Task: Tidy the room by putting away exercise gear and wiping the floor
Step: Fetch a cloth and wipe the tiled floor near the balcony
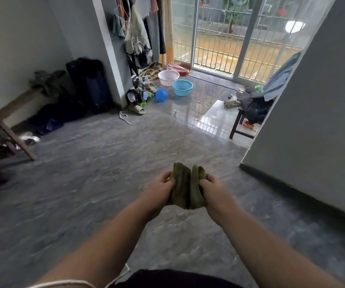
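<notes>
A dark olive-green cloth (188, 188) is bunched into two folds in front of me, above the grey floor (96, 163). My left hand (160, 189) grips its left fold and my right hand (214, 191) grips its right fold. Both arms reach forward from the bottom of the view. The floor under the cloth is grey marbled tile, glossy further back near the window.
A wooden bench (11, 119) stands at the left wall with dark bags (88, 84) beside it. A pink basin (168, 77), a blue basin (182, 87), slippers and clutter lie by the pillar. A stool (244, 119) piled with clothes sits right. A grey wall (312, 132) juts out at the right.
</notes>
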The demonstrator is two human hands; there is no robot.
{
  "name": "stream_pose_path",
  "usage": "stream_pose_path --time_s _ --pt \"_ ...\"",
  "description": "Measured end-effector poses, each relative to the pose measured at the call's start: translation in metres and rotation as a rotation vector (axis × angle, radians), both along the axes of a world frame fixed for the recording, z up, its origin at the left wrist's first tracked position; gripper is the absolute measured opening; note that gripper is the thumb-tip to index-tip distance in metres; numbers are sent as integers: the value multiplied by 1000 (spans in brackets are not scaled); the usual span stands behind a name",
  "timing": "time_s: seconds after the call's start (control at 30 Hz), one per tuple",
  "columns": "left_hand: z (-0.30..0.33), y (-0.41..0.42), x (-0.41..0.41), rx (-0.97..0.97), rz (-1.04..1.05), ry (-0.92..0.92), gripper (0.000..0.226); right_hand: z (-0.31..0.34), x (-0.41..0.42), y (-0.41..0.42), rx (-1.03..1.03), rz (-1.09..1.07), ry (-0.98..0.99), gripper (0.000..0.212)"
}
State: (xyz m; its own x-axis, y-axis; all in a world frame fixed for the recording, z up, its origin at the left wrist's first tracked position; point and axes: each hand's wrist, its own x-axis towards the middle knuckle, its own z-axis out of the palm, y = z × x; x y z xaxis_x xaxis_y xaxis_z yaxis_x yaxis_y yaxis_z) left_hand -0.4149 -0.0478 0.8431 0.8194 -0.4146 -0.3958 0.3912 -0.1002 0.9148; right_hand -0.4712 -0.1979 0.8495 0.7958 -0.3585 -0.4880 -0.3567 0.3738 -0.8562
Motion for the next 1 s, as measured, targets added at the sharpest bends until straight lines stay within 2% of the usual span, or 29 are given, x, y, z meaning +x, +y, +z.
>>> stream_pose_path --time_s 0.17,0.3,0.4,0.5,0.67,0.8,1.0 --pt "-13 10 92 -50 135 99 25 -18 84 -16 467 -107 120 41" --pt "-26 30 185 -54 241 174 29 -22 155 -29 596 -88 132 54" --pt "-34 48 257 -33 219 204 15 -28 220 -22 360 -62 120 32" --pt "-45 69 334 102 166 154 20 -32 284 -15 54 -57 176 37" --pt "-44 85 449 240 11 114 16 -28 372 -17 -169 -35 100 36" --pt "-47 70 519 258 -100 118 22 -45 420 -31 -219 -90 218 48" --pt "-60 4 623 234 -186 143 23 -77 505 -76 -55 -247 269 51"
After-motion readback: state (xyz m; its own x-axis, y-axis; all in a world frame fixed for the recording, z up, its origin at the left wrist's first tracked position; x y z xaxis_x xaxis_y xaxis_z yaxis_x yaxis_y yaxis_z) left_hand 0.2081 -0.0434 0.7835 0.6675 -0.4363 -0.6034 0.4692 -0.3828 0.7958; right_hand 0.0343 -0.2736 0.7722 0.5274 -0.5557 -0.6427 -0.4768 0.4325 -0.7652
